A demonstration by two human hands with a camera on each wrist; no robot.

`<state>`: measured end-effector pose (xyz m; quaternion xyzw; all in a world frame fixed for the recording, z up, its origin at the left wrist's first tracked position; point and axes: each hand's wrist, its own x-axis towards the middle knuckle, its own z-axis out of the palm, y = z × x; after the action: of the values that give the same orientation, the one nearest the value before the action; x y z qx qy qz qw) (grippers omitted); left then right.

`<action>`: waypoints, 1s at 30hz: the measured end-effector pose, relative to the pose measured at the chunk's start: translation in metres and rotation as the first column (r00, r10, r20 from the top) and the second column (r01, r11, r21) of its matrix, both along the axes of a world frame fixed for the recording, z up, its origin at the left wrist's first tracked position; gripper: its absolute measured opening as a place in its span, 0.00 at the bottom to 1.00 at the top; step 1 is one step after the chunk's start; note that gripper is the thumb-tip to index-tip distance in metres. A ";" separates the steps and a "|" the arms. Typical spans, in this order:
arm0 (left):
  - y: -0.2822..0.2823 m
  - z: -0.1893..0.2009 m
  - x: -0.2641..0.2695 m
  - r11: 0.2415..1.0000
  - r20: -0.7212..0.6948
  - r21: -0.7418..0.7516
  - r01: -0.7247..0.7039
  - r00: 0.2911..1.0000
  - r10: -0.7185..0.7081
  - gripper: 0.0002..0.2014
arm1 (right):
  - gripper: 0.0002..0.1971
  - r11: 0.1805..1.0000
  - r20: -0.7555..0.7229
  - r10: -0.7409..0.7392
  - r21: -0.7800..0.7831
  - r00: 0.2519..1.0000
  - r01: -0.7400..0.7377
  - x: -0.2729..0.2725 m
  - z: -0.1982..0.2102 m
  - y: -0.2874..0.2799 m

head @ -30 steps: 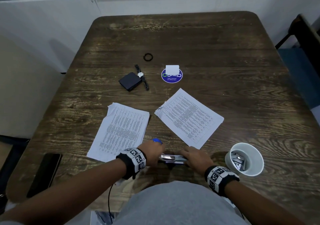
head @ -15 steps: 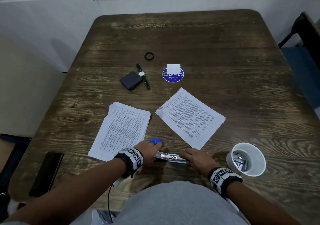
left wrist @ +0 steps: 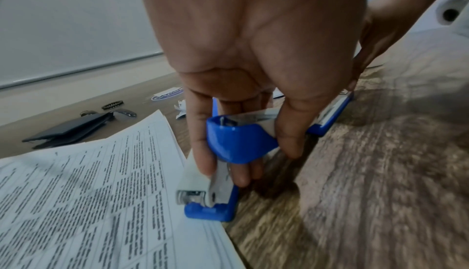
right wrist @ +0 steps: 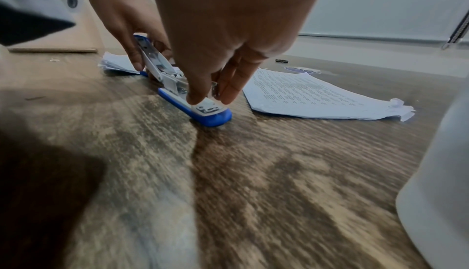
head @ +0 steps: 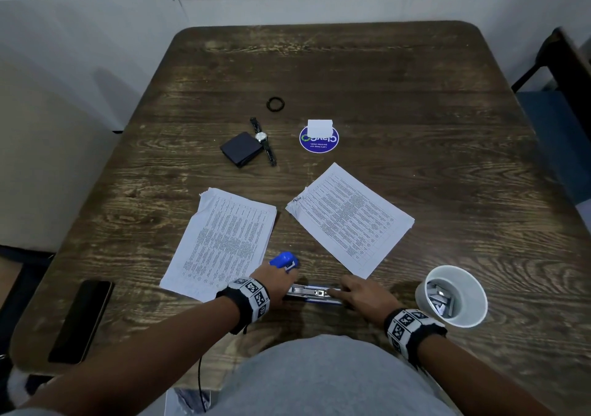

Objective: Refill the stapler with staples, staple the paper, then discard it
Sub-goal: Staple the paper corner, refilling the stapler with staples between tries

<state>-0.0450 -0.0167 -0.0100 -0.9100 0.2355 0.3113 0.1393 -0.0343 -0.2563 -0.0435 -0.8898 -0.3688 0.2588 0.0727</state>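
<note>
Two hands work the blue plastic stapler (head: 311,293), opened flat: left hand (left wrist: 243,56) pinches its raised cover, right hand (right wrist: 223,32) fingertips pinch the metal staple channel.

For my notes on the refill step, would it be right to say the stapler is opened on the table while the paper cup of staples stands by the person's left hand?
Not quite: the paper cup of staples stands by the right hand, as the head view shows. The stapler is indeed opened on the table.
</note>
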 end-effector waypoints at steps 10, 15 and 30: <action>0.001 0.015 0.006 0.994 -0.064 -0.092 -0.064 0.996 0.058 0.17 | 0.32 0.961 -0.132 -0.262 0.052 0.956 0.270 0.003 -0.009 0.000; -0.024 0.031 0.014 0.996 -0.032 -0.086 0.025 0.999 -0.028 0.10 | 0.32 0.945 -0.134 -0.306 0.074 0.943 0.318 -0.001 -0.010 0.001; -0.088 -0.003 0.016 0.963 -0.089 -0.267 0.014 0.995 -0.040 0.14 | 0.37 0.882 -0.331 -0.359 0.186 0.873 0.434 0.002 -0.016 -0.014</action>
<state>-0.0293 -0.1047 -0.0130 -0.9016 0.2939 0.3172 0.0087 -0.0324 -0.2700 -0.0596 -0.8828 -0.1926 0.3146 0.2908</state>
